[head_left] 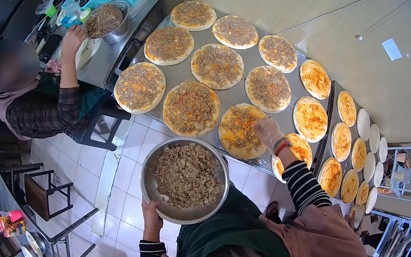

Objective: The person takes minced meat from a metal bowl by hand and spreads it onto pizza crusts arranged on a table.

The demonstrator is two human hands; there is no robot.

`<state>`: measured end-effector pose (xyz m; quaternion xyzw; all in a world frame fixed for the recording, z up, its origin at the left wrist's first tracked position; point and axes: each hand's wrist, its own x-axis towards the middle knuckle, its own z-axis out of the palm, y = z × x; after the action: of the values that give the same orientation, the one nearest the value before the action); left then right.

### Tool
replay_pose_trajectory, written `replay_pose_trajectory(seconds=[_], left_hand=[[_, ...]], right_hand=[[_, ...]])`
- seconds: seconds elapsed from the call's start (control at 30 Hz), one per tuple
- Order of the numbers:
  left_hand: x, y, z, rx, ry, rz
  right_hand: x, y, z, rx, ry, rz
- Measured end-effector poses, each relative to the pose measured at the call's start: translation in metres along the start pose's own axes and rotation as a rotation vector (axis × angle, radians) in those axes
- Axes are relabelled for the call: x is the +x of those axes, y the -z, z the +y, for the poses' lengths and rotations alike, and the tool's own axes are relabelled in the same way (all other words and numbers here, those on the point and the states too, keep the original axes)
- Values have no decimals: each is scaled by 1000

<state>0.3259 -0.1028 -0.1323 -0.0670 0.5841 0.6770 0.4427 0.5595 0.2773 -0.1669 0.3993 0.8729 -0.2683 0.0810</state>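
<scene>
My left hand [152,219] is closed on the rim of a large steel bowl [147,182], tilted toward me and partly filled with crumbly cooked minced meat [189,176]. My right hand [269,134], in a clear plastic glove, is over the right side of a flat round dough base [238,133]. Its fingers look extended, pointing down at the surface, though the glove blurs them. Orange sauce and meat crumbs cover that base, thinner in places. Beside my right wrist, a sauced base [299,150] carries no meat and is partly hidden by my arm.
Several meat-topped bases [217,66] lie on the metal table [176,74]. Sauced bases [310,119] and plain ones [363,123] continue to the right. A co-worker [36,100] sits at the left counter, one hand near another meat bowl [119,32]. A black stool [104,127] stands there.
</scene>
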Motion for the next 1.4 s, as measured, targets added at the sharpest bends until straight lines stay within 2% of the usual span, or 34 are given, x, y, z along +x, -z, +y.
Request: replay_pose_trajectory(seconds=[0.07, 0.13, 0.23, 0.47, 0.53, 0.63, 0.77, 0.83, 0.87, 0.93, 1.13, 1.27, 1.33, 1.4], left_hand=[[-3, -4, -1, -12, 1, -1], [-7, -9, 1, -29, 18, 6], [-11, -11, -1, -42, 23, 34], [-18, -7, -5, -78, -17, 71], [-20, -8, -3, -90, -29, 83], [-22, -8, 0, -93, -19, 93], [-22, -8, -1, -85, -29, 102], [-20, -8, 0, -78, -16, 97], [-19, -8, 1, -79, -17, 93], [-18, -8, 1, -86, -15, 75], [-11, -8, 3, -66, 4, 48], [-8, -7, 3, -59, 8, 24], [-6, -9, 4, -71, 14, 19], [-7, -13, 7, -63, 10, 20]], right_hand=[[22, -2, 9, 44, -43, 54], [40, 2, 6, -122, 41, 152], [53, 8, -14, -203, 56, 174], [64, 14, -40, -370, 33, 68], [73, 8, -30, -628, 173, -19], [74, 4, -20, -523, 66, -31], [82, -12, 15, -607, 76, 16], [61, 7, 1, -389, -51, 106], [58, 14, -4, -390, -53, 108], [52, 19, -7, -475, -117, -70], [33, 11, 6, -362, -105, 106], [34, 6, 6, -294, -153, 116], [40, 7, -2, -230, -76, 141], [44, 12, -18, -272, -116, 95]])
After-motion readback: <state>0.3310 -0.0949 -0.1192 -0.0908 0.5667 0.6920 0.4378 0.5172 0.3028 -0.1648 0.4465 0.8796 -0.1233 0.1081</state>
